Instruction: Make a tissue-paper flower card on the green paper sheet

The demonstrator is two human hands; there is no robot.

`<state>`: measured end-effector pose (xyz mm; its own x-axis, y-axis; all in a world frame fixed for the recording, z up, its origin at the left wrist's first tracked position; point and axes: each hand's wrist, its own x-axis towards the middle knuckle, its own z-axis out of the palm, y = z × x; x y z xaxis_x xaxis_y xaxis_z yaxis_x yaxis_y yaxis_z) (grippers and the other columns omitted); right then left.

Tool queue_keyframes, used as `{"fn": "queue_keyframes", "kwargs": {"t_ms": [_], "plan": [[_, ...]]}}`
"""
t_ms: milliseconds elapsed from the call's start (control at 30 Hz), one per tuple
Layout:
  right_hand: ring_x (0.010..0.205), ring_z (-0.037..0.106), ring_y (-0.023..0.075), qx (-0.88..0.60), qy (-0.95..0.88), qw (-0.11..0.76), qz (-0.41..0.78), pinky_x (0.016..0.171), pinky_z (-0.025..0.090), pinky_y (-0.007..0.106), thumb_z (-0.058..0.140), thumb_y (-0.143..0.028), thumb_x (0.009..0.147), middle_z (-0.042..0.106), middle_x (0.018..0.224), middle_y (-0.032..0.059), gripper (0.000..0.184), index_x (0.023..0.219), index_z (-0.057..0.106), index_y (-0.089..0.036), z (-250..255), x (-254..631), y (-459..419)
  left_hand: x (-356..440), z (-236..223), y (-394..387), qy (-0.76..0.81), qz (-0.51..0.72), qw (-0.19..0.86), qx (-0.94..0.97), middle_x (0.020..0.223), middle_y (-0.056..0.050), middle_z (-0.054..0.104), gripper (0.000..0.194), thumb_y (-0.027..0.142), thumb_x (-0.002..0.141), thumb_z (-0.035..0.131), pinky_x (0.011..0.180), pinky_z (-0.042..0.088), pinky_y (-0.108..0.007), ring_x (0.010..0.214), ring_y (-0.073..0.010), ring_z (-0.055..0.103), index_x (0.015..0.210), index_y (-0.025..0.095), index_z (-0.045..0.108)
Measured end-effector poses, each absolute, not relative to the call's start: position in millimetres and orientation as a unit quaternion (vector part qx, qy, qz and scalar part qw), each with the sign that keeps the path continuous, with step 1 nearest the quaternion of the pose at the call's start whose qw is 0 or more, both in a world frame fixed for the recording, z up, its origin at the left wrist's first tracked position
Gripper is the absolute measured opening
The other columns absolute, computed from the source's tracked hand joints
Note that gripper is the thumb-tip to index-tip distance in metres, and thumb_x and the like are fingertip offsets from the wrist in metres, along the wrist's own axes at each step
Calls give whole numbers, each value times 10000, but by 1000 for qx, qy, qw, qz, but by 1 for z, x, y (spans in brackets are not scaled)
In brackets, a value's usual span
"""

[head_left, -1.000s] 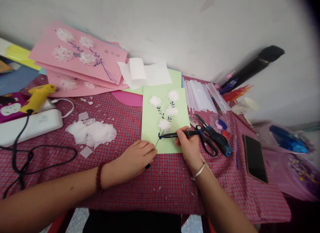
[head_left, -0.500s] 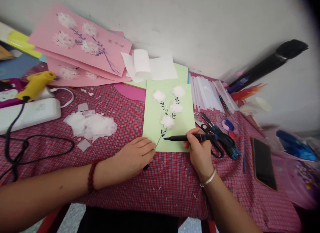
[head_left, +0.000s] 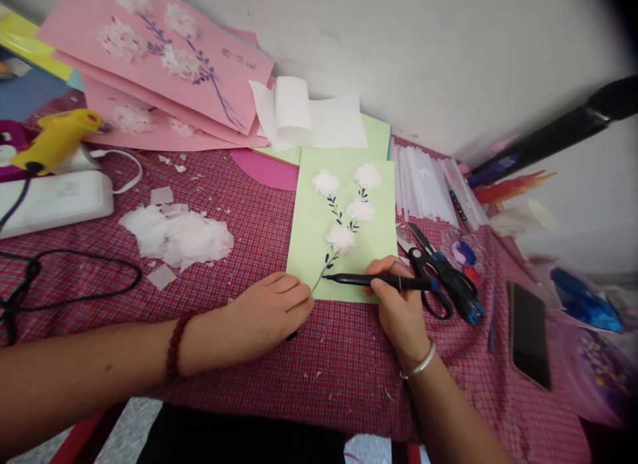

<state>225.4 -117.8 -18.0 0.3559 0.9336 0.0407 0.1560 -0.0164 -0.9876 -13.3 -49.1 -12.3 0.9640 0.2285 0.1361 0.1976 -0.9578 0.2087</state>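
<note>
My right hand point(head_left: 401, 304) grips a black marker point(head_left: 379, 280) with a dark blue tip, held nearly level. Its tip is at the drawn stem, low on a light green sheet point(head_left: 309, 231). White tissue flowers point(head_left: 341, 238) sit on this sheet along thin stems with small dark blue leaves. My left hand point(head_left: 269, 312) lies palm down over the sheet's lower left corner, fingers together and curled. A small black object point(head_left: 292, 335) pokes out beneath it, mostly hidden.
Left are tissue squares point(head_left: 177, 234), a yellow glue gun point(head_left: 62, 138) and a white power strip point(head_left: 60, 198). Pink flower cards point(head_left: 209, 45) and a tissue roll point(head_left: 293, 112) stand behind. Right lie black scissors point(head_left: 428, 278), white glue sticks point(head_left: 423, 185) and a phone point(head_left: 529, 334).
The marker tip has shifted slightly left and down towards the stem. My left hand stays at the sheet's corner. The whole view has shifted a little.
</note>
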Motion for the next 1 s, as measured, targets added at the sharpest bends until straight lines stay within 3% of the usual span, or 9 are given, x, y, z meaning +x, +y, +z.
{"fn": "queue_keyframes", "kwargs": {"t_ms": [533, 800, 1000], "plan": [[622, 469, 150, -653, -418, 537, 333, 565, 359, 302, 597, -190, 765, 525, 740, -11, 38, 766, 594, -228, -19, 228, -114, -11, -7, -47, 108, 50, 105, 987, 1052, -72, 617, 270, 145, 933, 478, 857, 435, -367, 942, -236, 500, 1174, 108, 594], [578, 496, 146, -620, -366, 594, 359, 565, 377, 311, 571, -311, 865, 517, 665, -15, 116, 872, 661, -239, -10, 220, -108, -13, -9, -49, 111, 68, 101, 986, 1061, -69, 617, 287, 147, 939, 473, 862, 420, -364, 951, -233, 495, 1205, 119, 577], [593, 557, 141, -622, -403, 558, 373, 571, 445, 294, 724, -317, 787, 583, 683, -30, 199, 952, 643, -241, -18, 223, -109, -13, -10, -50, 116, 68, 100, 986, 1053, -70, 625, 278, 160, 939, 489, 865, 413, -356, 945, -225, 507, 1201, 132, 579]]}}
